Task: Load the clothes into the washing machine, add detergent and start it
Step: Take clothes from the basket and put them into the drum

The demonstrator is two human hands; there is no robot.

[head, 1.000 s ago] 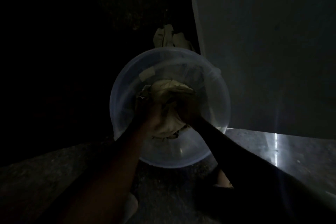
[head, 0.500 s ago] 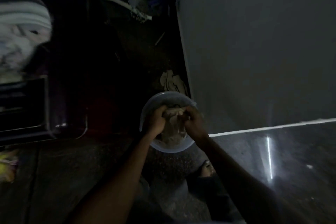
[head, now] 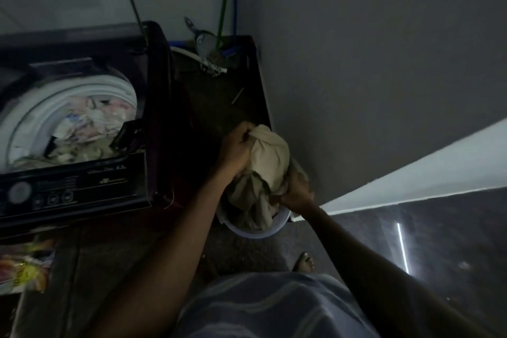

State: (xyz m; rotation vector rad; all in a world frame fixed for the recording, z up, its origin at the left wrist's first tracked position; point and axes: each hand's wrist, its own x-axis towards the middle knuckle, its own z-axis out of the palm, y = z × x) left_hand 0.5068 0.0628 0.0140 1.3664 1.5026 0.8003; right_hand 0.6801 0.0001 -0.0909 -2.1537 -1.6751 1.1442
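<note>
Dim corner with a grey wall at right and a dark speckled floor: at left we see the open top-loading washing machine [head: 82,173], its white-rimmed drum holding crumpled pale clothes [head: 90,123]. Near the wall, the left hand [head: 236,151] and right hand [head: 296,189] each clutch a bunched beige cloth [head: 271,156], whose soft folds trail into the round translucent plastic basin [head: 263,230].

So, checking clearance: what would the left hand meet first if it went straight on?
The cloth that the left hand grips; beyond it, likely the grey wall, though depth is unclear.
</note>
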